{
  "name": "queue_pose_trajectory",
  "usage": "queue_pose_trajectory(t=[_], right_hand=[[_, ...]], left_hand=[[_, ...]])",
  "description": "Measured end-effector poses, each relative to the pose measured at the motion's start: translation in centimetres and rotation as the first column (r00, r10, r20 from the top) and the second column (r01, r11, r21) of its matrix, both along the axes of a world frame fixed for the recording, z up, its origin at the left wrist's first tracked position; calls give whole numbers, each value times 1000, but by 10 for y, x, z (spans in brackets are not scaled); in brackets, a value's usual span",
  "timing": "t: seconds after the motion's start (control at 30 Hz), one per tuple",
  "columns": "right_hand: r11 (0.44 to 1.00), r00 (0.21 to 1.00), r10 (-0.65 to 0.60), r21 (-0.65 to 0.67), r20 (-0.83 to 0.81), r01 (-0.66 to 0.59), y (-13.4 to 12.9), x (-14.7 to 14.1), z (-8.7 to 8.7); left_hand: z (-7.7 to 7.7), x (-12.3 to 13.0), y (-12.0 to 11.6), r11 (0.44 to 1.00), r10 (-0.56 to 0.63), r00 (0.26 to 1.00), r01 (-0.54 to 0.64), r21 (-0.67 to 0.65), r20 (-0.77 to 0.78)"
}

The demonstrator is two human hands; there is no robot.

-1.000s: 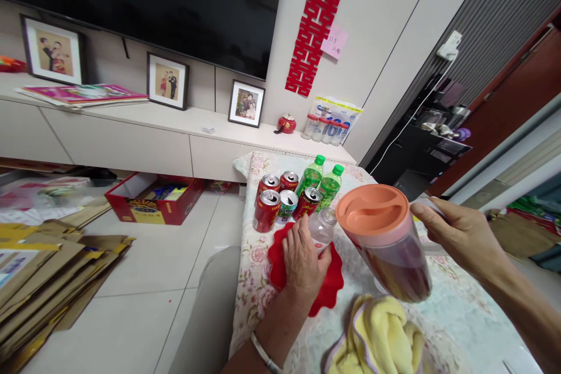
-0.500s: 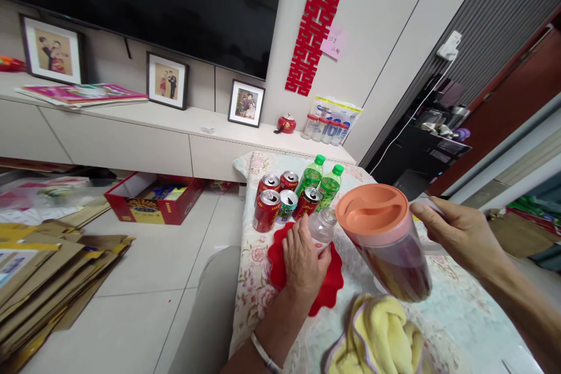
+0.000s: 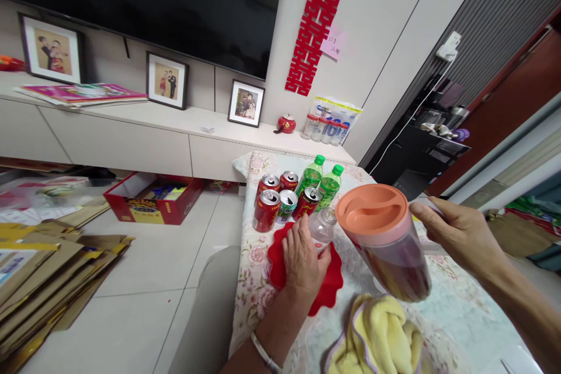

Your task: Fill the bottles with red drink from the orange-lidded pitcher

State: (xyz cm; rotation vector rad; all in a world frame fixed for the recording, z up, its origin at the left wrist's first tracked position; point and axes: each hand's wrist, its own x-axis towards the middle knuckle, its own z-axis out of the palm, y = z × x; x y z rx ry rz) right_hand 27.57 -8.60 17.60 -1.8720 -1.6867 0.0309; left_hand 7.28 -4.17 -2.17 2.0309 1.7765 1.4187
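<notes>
My left hand (image 3: 304, 257) is wrapped round a clear, uncapped plastic bottle (image 3: 322, 225) above a red scalloped mat (image 3: 277, 257). The bottle leans to the right, its mouth close to the rim of a pitcher (image 3: 385, 245). That pitcher has an orange lid and a dark brownish liquid inside, and it tilts toward the bottle. Its handle is in the closed fingers of my right hand (image 3: 456, 234). Whether liquid is flowing between them I cannot tell. Just behind the bottle stand several opened drink cans (image 3: 267, 210) and two green-capped bottles (image 3: 329, 187).
A yellow towel (image 3: 381, 339) lies crumpled at the front of the flowered tablecloth (image 3: 256, 254). Flattened cardboard (image 3: 56, 280) and a red box (image 3: 153, 201) are on the floor at left. Red-lidded jars (image 3: 323, 128) and framed photos (image 3: 167, 80) stand on the cabinet.
</notes>
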Motion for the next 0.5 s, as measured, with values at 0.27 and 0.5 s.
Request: queue_pose_trajectory(t=[0.27, 0.5], right_hand=[[1000, 1000, -10, -1, 11, 11, -1, -1, 1], [1000, 1000, -5, -4, 10, 5, 0, -3, 2]], left_hand=[[2, -1, -1, 1000, -12, 1000, 12, -4, 5], [0, 0, 0, 1000, 2, 1000, -2, 2, 14]])
